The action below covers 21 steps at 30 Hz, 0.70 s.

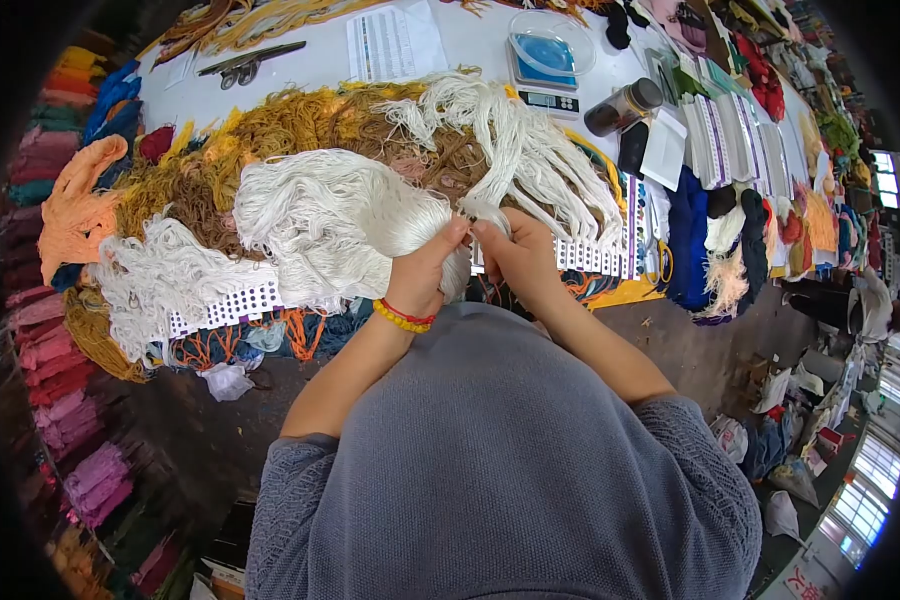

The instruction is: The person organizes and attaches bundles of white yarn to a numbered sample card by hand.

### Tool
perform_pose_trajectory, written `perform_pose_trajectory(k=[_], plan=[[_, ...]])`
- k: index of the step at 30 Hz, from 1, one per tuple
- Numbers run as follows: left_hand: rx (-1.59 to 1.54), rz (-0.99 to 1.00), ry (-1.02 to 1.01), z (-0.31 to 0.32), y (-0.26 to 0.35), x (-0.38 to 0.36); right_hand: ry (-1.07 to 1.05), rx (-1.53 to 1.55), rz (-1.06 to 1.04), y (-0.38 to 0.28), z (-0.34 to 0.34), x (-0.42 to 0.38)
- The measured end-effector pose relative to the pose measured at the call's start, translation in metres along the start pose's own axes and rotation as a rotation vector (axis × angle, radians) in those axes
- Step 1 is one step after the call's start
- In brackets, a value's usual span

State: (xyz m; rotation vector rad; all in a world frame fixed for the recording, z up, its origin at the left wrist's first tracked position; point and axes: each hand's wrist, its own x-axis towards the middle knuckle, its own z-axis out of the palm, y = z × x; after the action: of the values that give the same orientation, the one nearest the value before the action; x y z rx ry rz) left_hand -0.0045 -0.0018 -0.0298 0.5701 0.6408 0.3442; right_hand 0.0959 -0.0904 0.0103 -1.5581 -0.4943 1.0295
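My left hand (425, 262), with a red and a yellow bracelet at the wrist, is closed on the gathered end of a large bundle of white thread (320, 215). The bundle spreads out to the left over brown and gold yarn (300, 125). Close beside it, my right hand (518, 255) pinches the same gathered white strands, thumb and fingers pressed together. The fingertips of both hands nearly meet. Loose white skeins (530, 140) fan out behind my right hand. More white thread (175, 275) lies at the left over a card with rows of holes (240, 303).
At the back are a scale (548, 103) with a plastic tub, printed sheets (395, 45) and a black metal tool (250, 67). A dark jar (623, 107), purple-edged cards (720, 140) and yellow-handled scissors (660, 262) are on the right. Peach yarn (80, 210) lies far left.
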Motion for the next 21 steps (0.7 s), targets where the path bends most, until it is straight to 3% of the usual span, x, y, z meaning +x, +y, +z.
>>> perform_pose_trajectory(k=[3, 5, 8, 9, 11, 13, 14, 15, 16, 17, 18, 19, 21], plan=[[0.003, 0.044, 0.012, 0.008, 0.007, -0.004, 0.094, 0.208, 0.037, 0.003, 0.001, 0.005], [-0.108, -0.007, -0.112, 0.008, 0.017, -0.005, 0.195, 0.561, 0.203, -0.008, 0.000, 0.008], [-0.147, 0.071, -0.215, 0.000, 0.039, -0.004, 0.076, 0.977, 0.278, -0.015, -0.021, 0.016], [-0.239, 0.158, -0.343, 0.002, 0.049, -0.002, -0.025, 1.055, 0.248, -0.016, -0.031, 0.019], [-0.454, 0.104, -0.511, -0.004, 0.070, -0.006, -0.161, 0.983, 0.143, -0.020, -0.054, 0.024], [-0.411, 0.188, -0.642, -0.029, 0.092, -0.010, -0.168, 0.725, 0.081, -0.026, -0.098, 0.037], [-0.369, 0.267, -0.678, -0.047, 0.105, -0.013, 0.097, 0.508, 0.005, -0.040, -0.115, 0.038], [-0.187, 0.391, -0.595, -0.065, 0.126, -0.019, 0.140, 0.429, -0.064, -0.055, -0.144, 0.040], [-0.395, 0.382, -0.523, -0.080, 0.146, -0.027, 0.318, 0.411, -0.073, -0.060, -0.179, 0.047], [-0.353, 0.457, -0.473, -0.090, 0.166, -0.036, 0.408, 0.340, -0.178, -0.060, -0.225, 0.055], [-0.555, 0.489, -0.538, -0.103, 0.183, -0.040, 0.578, 0.318, -0.239, -0.074, -0.247, 0.051], [-0.535, 0.511, -0.471, -0.111, 0.195, -0.047, 0.811, 0.308, -0.249, -0.084, -0.268, 0.051], [-0.528, 0.546, -0.371, -0.126, 0.205, -0.054, 1.027, 0.242, -0.346, -0.097, -0.302, 0.044]])
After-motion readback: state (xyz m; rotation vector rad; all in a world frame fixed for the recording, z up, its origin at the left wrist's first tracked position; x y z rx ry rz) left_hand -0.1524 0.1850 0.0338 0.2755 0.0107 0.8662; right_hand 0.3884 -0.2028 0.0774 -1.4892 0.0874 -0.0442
